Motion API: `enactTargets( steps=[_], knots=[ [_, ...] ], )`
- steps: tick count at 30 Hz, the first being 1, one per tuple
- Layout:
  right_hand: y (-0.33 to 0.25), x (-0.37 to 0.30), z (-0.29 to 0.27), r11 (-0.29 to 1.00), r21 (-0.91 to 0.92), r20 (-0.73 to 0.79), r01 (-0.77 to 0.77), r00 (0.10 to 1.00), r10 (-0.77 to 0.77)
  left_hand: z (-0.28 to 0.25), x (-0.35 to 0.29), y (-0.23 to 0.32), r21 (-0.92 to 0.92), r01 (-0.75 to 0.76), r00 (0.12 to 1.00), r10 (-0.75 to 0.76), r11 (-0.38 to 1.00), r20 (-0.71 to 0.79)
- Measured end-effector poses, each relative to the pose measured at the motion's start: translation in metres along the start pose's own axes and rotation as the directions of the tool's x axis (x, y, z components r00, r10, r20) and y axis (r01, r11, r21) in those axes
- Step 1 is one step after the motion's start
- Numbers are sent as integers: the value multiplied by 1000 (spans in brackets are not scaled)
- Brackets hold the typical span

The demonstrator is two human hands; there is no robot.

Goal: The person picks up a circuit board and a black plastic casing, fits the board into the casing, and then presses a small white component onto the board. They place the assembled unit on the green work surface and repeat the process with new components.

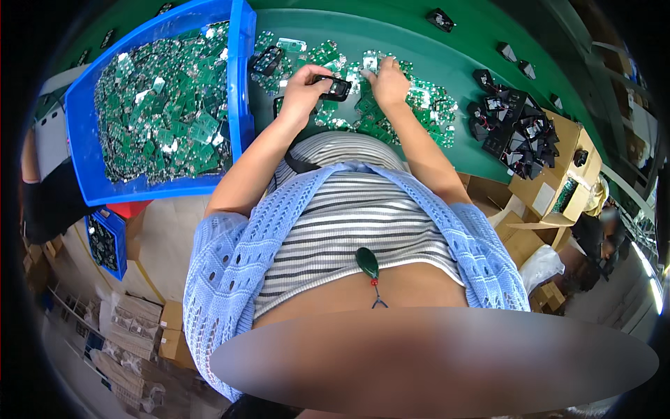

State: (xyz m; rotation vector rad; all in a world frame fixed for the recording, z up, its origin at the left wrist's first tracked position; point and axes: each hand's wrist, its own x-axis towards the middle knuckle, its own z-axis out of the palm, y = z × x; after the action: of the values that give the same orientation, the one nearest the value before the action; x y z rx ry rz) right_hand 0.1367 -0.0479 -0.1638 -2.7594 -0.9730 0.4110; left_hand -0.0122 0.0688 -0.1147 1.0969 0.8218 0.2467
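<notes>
My left hand [305, 92] is closed on a black plastic housing [336, 89], a small open-faced case with rounded corners, held just above the green tabletop. To its right, my right hand [390, 85] has thumb and fingers closed at a small green circuit board [370, 61] with a pale part on it. Loose circuit boards [433, 105] lie spread beneath and around both hands. Another black housing [266, 61] rests beside the blue bin, left of my left hand.
A big blue bin [241, 84] heaped with green circuit boards stands at the left. Black parts [527, 133] are piled on a cardboard box [558, 181] at the right, and several more lie along the far side of the green table [349, 24]. Another person's arm [29, 157] shows far left.
</notes>
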Motion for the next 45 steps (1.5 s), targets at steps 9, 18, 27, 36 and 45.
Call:
enactTargets(
  steps=[9,18,27,36,45],
  knots=[
    [19,0,-5,714,700,26,-8,1000,-13,7,-28,22,-335,246,969,-229,910,91],
    [-2,-42,-134,673,365,-144,644,753,-642,42,-53,50,282,-264,895,126,922,427],
    [-17,-75,-128,60,990,135,-125,970,-203,68,-63,60,-113,-138,982,151,984,118],
    [-14,-71,-149,412,757,-507,507,854,-118,66,-54,67,-40,-120,991,122,992,47],
    [-40,-99,-164,310,742,-489,595,796,-356,70,-61,73,-23,-135,991,135,991,-10]
  ],
)
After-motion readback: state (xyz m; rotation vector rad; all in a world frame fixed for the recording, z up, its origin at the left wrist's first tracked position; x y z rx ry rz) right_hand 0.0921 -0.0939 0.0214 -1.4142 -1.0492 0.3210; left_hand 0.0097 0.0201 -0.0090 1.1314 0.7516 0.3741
